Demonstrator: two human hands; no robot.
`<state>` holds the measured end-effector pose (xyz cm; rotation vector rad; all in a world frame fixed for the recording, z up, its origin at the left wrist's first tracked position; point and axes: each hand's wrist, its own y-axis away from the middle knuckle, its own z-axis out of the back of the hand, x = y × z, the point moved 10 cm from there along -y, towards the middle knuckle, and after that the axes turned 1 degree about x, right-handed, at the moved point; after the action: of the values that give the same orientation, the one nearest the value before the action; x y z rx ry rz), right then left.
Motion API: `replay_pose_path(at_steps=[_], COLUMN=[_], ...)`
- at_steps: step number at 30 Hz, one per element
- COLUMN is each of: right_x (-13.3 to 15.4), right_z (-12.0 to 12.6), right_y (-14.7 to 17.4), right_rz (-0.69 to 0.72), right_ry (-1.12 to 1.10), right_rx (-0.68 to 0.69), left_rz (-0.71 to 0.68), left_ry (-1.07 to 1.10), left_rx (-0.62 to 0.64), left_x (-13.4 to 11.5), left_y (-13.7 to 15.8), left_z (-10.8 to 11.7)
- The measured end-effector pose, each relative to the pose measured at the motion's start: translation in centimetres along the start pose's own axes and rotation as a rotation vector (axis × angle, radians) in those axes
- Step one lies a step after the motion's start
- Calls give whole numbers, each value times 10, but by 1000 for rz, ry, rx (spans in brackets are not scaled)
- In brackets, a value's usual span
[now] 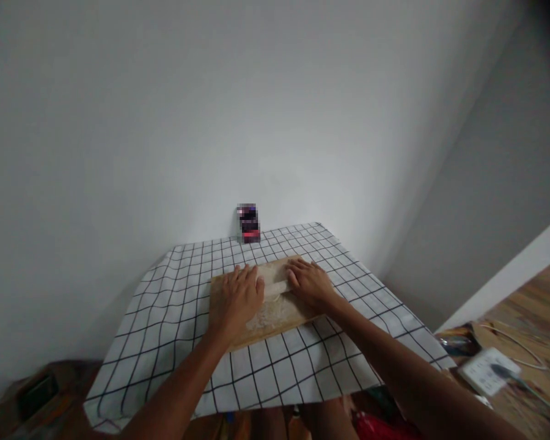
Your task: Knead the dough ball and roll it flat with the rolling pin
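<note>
On a wooden board (297,315) dusted with flour lies a pale cylinder (277,289) that looks like a floured rolling pin, though a roll of dough cannot be ruled out. My left hand (242,290) rests palm down over its left end, fingers stretched forward and thumb towards the middle. Over the right end, my right hand (308,280) lies palm down with its fingers extended. Both palms hide the cylinder's ends. Just beyond it is a pale, flat floury area (271,271), perhaps dough. Loose flour (270,313) covers the near part of the board.
The board lies on a table with a white, black-checked cloth (174,299). At the back, a blurred dark and red object (249,223) stands by the wall. To the right, a white power strip (488,371) with cords sits on a wooden surface. A box (36,394) is at lower left.
</note>
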<state>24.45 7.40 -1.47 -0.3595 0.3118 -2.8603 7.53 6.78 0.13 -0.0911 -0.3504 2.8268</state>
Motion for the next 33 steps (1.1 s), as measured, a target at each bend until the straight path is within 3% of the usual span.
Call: replay_pose_path(at_steps=[8,17,21,33], right_x=[-16,-29,-27,-20], right_z=[-20,-44,-43,-17], right_y=[-83,-134,-128,-61], right_rz=[-76,-80,-74,-157], right_ry=[24,-29,-21,31], right_rx=[234,219,239,176], left_rz=[118,170,153,59], left_ry=[-31,-70,-74,-52], left_rx=[57,129,136,86], left_x=[23,38,35,14], left_y=[-51,-85,-81,-57], left_z=[6,-6,-6,-5])
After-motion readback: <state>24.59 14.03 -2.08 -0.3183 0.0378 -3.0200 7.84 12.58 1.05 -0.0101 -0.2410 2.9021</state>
